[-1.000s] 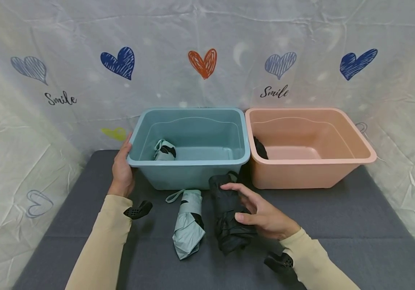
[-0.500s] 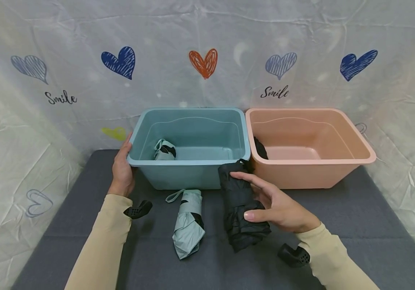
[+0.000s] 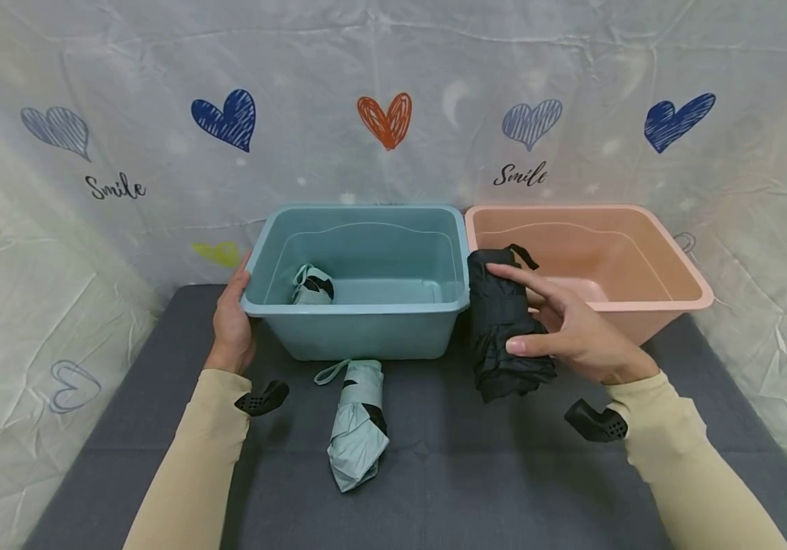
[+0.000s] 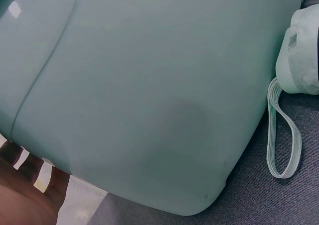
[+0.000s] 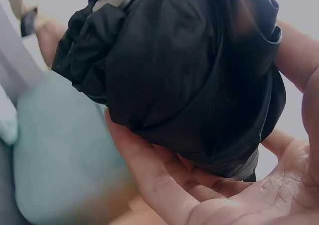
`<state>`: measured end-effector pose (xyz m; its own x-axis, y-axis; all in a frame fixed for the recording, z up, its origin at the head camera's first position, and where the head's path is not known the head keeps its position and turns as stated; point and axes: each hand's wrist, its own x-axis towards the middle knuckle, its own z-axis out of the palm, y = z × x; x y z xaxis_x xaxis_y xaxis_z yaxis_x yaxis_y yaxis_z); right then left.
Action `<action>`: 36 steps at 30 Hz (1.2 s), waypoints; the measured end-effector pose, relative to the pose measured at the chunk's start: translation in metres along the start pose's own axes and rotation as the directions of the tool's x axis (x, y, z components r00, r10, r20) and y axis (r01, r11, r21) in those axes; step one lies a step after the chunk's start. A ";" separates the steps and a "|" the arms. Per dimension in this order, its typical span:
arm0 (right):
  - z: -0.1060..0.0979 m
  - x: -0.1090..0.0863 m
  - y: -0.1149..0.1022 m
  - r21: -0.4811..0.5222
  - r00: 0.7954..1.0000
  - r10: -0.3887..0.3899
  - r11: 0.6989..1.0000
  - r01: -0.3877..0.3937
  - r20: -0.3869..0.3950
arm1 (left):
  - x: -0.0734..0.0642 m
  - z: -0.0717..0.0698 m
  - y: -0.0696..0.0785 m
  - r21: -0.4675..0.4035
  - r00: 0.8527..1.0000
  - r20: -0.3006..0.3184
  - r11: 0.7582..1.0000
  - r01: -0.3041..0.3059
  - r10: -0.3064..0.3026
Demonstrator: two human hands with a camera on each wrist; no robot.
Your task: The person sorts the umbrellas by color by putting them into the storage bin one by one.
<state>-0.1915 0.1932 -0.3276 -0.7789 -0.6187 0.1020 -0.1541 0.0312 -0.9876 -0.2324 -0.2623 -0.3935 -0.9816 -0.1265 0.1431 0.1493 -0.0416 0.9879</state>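
Observation:
A black folded umbrella (image 3: 506, 328) with a wrist strap is in my right hand (image 3: 575, 328), which grips it with thumb and fingers on its sides. It stands tilted in front of the pink bin (image 3: 641, 307), overlapping that bin's left front rim in the head view. The right wrist view shows its gathered fabric (image 5: 169, 60) close up. My left hand (image 3: 232, 325) rests against the left end of the blue bin (image 3: 359, 334), fingers extended along its outer side. A light-green folded umbrella (image 3: 357, 428) lies on the table before the blue bin, its loop pointing left.
Inside the blue bin, at the left, lies another light-green umbrella (image 3: 314, 286). The two bins stand side by side on a dark grey cloth-covered table (image 3: 435, 489). Behind them hangs a pale sheet (image 3: 311, 69) printed with hearts.
My right hand has lifted the black umbrella off the table and carried it right and away from me, to the pink bin's front rim. The left hand stays at the blue bin.

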 end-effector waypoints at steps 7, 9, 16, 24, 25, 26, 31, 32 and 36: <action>-0.044 0.018 -0.002 0.116 0.997 0.059 0.992 -0.052 -0.058 | 0.000 -0.001 -0.001 0.004 1.000 0.003 1.000 -0.001 0.000; -0.055 0.024 -0.003 0.110 0.992 0.094 0.990 -0.084 -0.088 | 0.000 -0.001 -0.001 0.004 1.000 0.002 1.000 0.004 -0.005; -0.083 0.045 0.002 0.084 0.958 0.239 0.970 -0.228 -0.158 | 0.000 -0.001 -0.002 -0.001 1.000 -0.002 1.000 0.009 -0.009; -0.091 0.060 0.014 0.153 0.935 0.314 0.945 -0.290 -0.167 | -0.001 0.000 -0.002 -0.001 1.000 -0.007 1.000 0.010 -0.010; -0.092 0.061 0.016 0.158 0.931 0.324 0.941 -0.299 -0.167 | -0.001 0.000 -0.002 0.000 1.000 -0.004 1.000 0.009 -0.009; -0.093 0.062 0.017 0.160 0.929 0.331 0.939 -0.306 -0.168 | 0.000 0.000 -0.002 0.003 1.000 -0.003 1.000 0.007 -0.007; -0.098 0.069 0.023 0.138 0.918 0.359 0.931 -0.338 -0.168 | 0.000 0.001 -0.002 0.011 1.000 -0.006 1.000 0.002 -0.002; -0.099 0.070 0.024 0.123 0.917 0.362 0.931 -0.345 -0.167 | 0.000 0.001 -0.002 0.011 1.000 -0.008 1.000 0.001 0.000; -0.101 0.075 0.028 0.060 0.908 0.387 0.922 -0.383 -0.160 | 0.001 0.000 -0.002 0.008 1.000 -0.004 1.000 -0.007 0.007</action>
<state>-0.3153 0.2267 -0.3361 -0.8644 -0.4237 -0.2707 0.1924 0.2186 -0.9567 -0.2334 -0.2624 -0.3951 -0.9801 -0.1303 0.1497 0.1552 -0.0328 0.9873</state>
